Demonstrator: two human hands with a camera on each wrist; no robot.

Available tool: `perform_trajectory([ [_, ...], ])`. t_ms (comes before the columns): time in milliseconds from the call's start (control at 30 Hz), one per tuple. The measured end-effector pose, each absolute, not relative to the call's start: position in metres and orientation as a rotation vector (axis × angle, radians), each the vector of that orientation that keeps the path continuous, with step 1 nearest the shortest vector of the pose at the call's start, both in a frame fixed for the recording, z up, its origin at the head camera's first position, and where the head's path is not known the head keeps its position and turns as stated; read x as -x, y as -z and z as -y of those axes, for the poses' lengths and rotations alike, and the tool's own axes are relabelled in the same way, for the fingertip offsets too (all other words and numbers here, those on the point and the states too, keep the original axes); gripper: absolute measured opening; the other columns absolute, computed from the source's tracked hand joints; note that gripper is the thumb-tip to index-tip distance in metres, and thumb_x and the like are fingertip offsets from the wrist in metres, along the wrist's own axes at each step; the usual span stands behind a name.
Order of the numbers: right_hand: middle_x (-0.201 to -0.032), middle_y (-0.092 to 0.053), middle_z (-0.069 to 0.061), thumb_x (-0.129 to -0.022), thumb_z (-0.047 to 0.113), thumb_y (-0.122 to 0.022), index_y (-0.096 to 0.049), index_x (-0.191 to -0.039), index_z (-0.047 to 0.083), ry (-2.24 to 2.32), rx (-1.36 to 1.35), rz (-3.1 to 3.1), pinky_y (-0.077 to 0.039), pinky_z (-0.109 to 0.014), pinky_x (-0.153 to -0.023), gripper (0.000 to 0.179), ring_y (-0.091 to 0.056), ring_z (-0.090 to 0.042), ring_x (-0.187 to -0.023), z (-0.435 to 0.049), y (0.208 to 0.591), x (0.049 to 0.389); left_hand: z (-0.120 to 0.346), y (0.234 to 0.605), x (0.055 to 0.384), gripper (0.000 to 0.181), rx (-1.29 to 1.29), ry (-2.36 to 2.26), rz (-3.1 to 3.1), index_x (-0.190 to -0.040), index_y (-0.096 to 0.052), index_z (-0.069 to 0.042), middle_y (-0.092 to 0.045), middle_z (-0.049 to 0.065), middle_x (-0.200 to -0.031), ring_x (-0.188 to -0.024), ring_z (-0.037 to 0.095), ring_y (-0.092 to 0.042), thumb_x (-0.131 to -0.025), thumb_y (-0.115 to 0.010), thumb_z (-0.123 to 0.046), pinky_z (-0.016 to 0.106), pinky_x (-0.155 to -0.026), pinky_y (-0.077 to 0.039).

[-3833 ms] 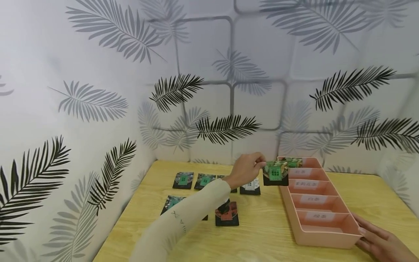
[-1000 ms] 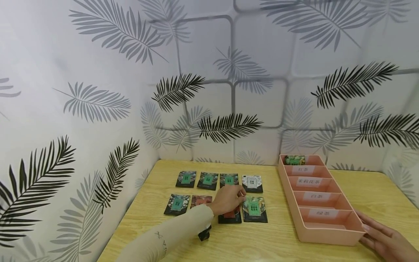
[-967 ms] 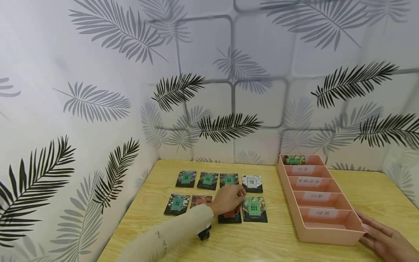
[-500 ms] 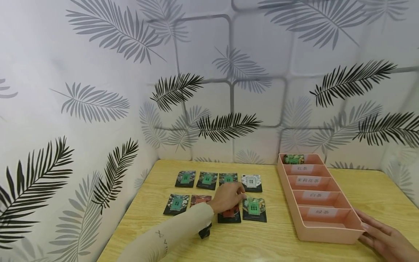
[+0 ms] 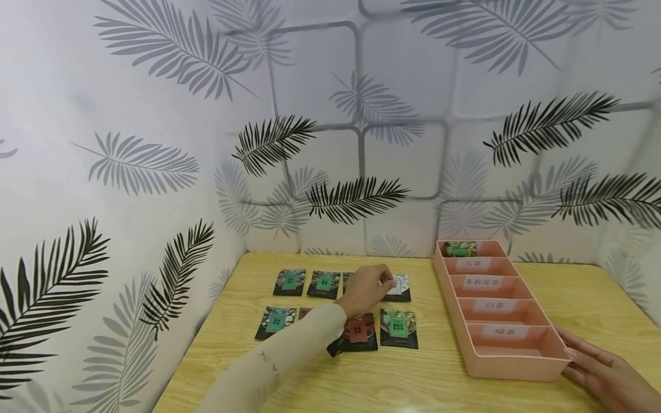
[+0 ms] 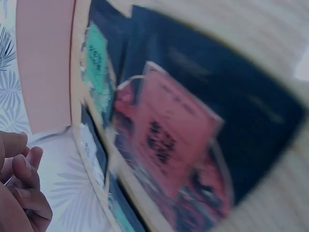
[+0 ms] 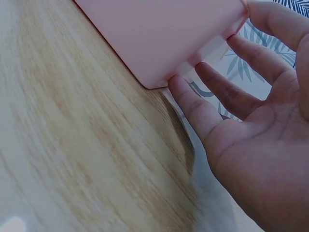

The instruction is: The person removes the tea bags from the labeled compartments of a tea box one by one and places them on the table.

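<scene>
My left hand (image 5: pixel 365 288) hovers over the back row of flat tea packets, its fingertips at the white-labelled packet (image 5: pixel 403 291). In the left wrist view its fingers (image 6: pixel 30 186) are loosely curled, and I see nothing between them. Below the hand lie a red-labelled packet (image 5: pixel 357 332) and a green-labelled packet (image 5: pixel 399 328). Further left are green-labelled packets (image 5: pixel 324 284) and a teal-labelled one (image 5: pixel 276 321); the sleeve partly covers another red one (image 5: pixel 304 313). With spread, fairly straight fingers, my right hand (image 5: pixel 601 364) touches the near right corner of the pink divided box (image 5: pixel 516 367).
The box's compartments carry white paper labels (image 5: pixel 494 305). A green packet (image 5: pixel 461 249) lies in its farthest compartment. Behind the wooden table (image 5: pixel 413 381) rises a leaf-patterned wall (image 5: pixel 403 218).
Earlier, the left hand held a green-labelled packet beside the box; that packet now lies at the front row's right end. Since then the hand has moved back toward the white-labelled packet.
</scene>
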State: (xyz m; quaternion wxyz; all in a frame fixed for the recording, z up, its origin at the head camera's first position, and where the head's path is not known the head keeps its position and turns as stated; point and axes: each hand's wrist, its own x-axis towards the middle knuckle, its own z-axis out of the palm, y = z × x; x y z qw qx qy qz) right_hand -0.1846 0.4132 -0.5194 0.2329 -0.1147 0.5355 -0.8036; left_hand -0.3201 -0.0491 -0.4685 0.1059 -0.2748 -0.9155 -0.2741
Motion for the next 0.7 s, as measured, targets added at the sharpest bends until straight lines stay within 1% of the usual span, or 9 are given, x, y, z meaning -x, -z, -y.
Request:
perform_trajectory([
  [67,-0.124,-0.054,0.026,-0.106,0.009,-0.027,-0.060,-0.125,0.033,2.197,0.332,-1.429,-0.047,-0.032,-0.093,0.045,-0.056,-0.001,-0.112,-0.415,0.518,0.183,0.043,0.465,0.323,0.016,0.808,0.812,2.698,-0.096,-0.067,-0.021,-0.062,-0.013,-0.079,-0.057,-0.003,-0.051,-0.095,-0.060,-0.035,0.018,-0.051,-0.042],
  [167,-0.126,-0.054,0.024,-0.106,0.009,-0.025,-0.060,-0.126,0.034,2.175,0.335,-1.355,-0.045,-0.032,-0.095,0.047,-0.055,-0.004,-0.115,-0.416,0.515,0.179,0.034,0.461,0.327,0.015,0.798,0.827,2.695,-0.096,-0.067,-0.021,-0.062,-0.013,-0.080,-0.058,-0.003,-0.051,-0.095,-0.060,-0.033,0.019,-0.052,-0.042],
  [267,-0.123,-0.055,0.024,-0.107,0.015,-0.030,-0.060,-0.122,0.039,2.136,0.233,-1.404,-0.045,-0.034,-0.095,0.041,-0.056,-0.003,-0.113,-0.416,0.512,0.174,0.024,0.458,0.333,0.016,0.796,0.823,2.670,-0.094,-0.067,-0.021,-0.063,-0.013,-0.081,-0.061,-0.004,-0.052,-0.095,-0.060,-0.035,0.018,-0.054,-0.042],
  [400,-0.116,-0.056,0.023,-0.104,0.027,-0.041,-0.058,-0.114,0.045,2.057,0.007,-1.536,-0.045,-0.041,-0.096,0.027,-0.059,-0.004,-0.108,-0.415,0.509,0.165,0.007,0.451,0.341,0.017,0.792,0.835,2.652,-0.094,-0.066,-0.022,-0.062,-0.014,-0.081,-0.063,-0.005,-0.052,-0.095,-0.058,-0.037,0.018,-0.056,-0.042],
  [467,-0.116,-0.056,0.022,-0.103,0.030,-0.043,-0.058,-0.113,0.046,2.035,-0.057,-1.546,-0.043,-0.046,-0.097,0.024,-0.059,-0.008,-0.108,-0.415,0.509,0.161,-0.003,0.447,0.344,0.018,0.790,0.841,2.660,-0.095,-0.066,-0.023,-0.062,-0.015,-0.082,-0.063,-0.005,-0.051,-0.096,-0.057,-0.039,0.017,-0.056,-0.042],
  [567,-0.117,-0.057,0.021,-0.104,0.031,-0.040,-0.059,-0.115,0.048,2.025,-0.052,-1.471,-0.040,-0.050,-0.098,0.028,-0.058,-0.011,-0.110,-0.416,0.509,0.154,-0.019,0.441,0.349,0.019,0.799,0.884,2.660,-0.097,-0.067,-0.022,-0.063,-0.014,-0.083,-0.064,-0.005,-0.052,-0.095,-0.057,-0.038,0.017,-0.057,-0.042],
  [633,-0.120,-0.057,0.022,-0.106,0.030,-0.035,-0.058,-0.119,0.049,2.019,0.005,-1.397,-0.040,-0.049,-0.099,0.033,-0.057,-0.012,-0.112,-0.417,0.509,0.150,-0.029,0.440,0.353,0.018,0.809,0.901,2.656,-0.098,-0.068,-0.022,-0.064,-0.014,-0.085,-0.066,-0.005,-0.052,-0.095,-0.058,-0.037,0.016,-0.059,-0.043],
  [700,-0.123,-0.055,0.024,-0.107,0.028,-0.029,-0.055,-0.124,0.050,2.017,0.083,-1.348,-0.040,-0.045,-0.100,0.038,-0.056,-0.010,-0.114,-0.416,0.509,0.148,-0.038,0.439,0.356,0.019,0.815,0.927,2.657,-0.098,-0.070,-0.020,-0.065,-0.013,-0.085,-0.067,-0.004,-0.054,-0.095,-0.059,-0.036,0.017,-0.059,-0.043],
])
